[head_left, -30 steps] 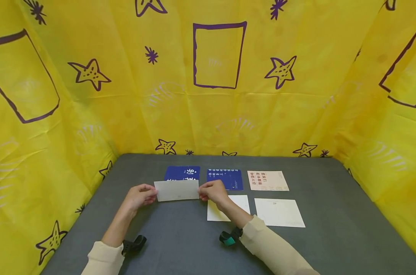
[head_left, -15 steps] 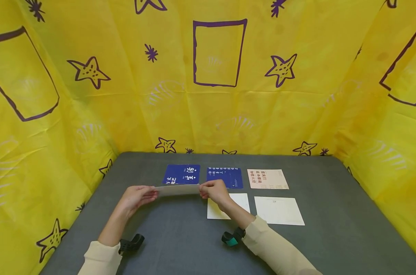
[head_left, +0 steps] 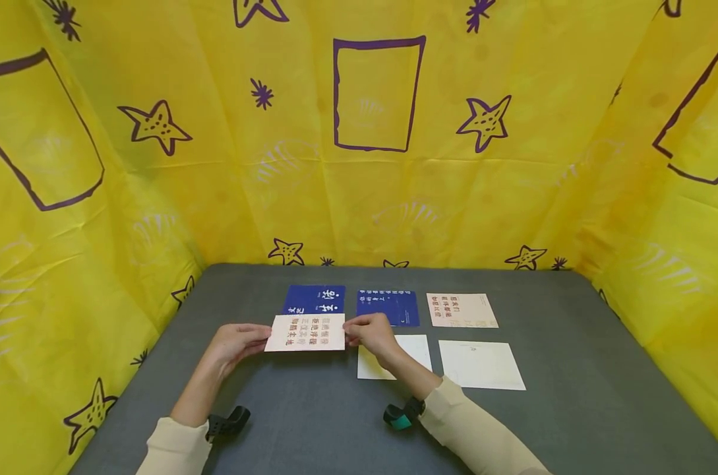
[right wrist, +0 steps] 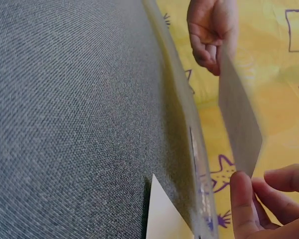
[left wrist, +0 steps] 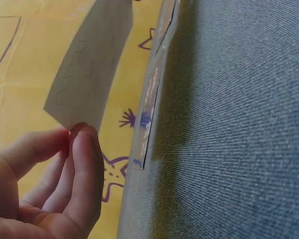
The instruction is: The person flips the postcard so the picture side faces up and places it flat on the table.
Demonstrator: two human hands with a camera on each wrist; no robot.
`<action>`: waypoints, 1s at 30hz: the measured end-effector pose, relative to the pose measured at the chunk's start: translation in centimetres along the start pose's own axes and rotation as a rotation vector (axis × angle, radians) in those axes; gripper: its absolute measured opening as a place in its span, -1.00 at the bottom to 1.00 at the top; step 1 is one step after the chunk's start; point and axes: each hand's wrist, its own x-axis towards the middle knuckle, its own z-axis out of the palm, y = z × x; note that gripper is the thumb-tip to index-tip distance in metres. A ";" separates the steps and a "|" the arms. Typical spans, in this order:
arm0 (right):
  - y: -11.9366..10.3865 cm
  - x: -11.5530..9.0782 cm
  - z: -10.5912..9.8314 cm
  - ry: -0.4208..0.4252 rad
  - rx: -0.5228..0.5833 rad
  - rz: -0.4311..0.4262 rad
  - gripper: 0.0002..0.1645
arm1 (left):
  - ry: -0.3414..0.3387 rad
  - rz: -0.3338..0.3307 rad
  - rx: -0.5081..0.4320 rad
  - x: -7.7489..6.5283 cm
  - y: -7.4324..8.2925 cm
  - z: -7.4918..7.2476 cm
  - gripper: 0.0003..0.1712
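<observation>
Here, pinching a printed card's (head_left: 304, 332) ends above the counter (head_left: 311, 415) with left hand (head_left: 238, 342) and right hand (head_left: 372, 333), probably keeping lettering (head_left: 314, 331) uncovered.

Occluded, cropped, unreadable

Head view: held card (head_left: 305, 332) hides lower part of left blue card (head_left: 314, 299); right hand (head_left: 372, 333) and right forearm (head_left: 415, 371) cover some of left white card (head_left: 372, 365). Left sleeve (head_left: 176, 448) and right sleeve (head_left: 480, 429) run off the bottom. We can't read the tiny mark on right white card (head_left: 483, 368). Left wrist view: top edge crops held card; we lose part of left hand (left wrist: 60, 184). Right wrist view: both hands cropped.
</observation>
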 end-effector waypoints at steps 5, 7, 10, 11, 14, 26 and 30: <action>0.3 0.1 0.3 -0.004 0.032 0.012 -0.82 | 0.026 -0.017 0.050 0.0 -0.3 0.3 -0.49; 0.5 0.2 0.5 0.001 0.052 0.002 -0.80 | 0.031 -0.023 0.060 0.0 -0.4 0.3 -0.47; 0.8 0.2 0.9 0.018 0.086 -0.019 -0.74 | 0.040 -0.033 0.069 0.1 -0.5 0.5 -0.46; 0.8 0.2 1.0 0.024 0.096 -0.024 -0.72 | 0.041 -0.034 0.079 0.1 -0.6 0.5 -0.46; 0.9 0.0 1.3 0.046 0.113 -0.029 -0.65 | 0.044 -0.037 0.105 0.1 -0.7 0.7 -0.49; 1.5 0.1 2.1 0.075 0.090 -0.031 -0.64 | 0.037 -0.001 0.215 0.2 -1.0 0.9 -0.57; 1.7 0.2 2.4 0.089 0.075 -0.030 -0.64 | 0.024 0.016 0.260 0.2 -1.1 0.8 -0.58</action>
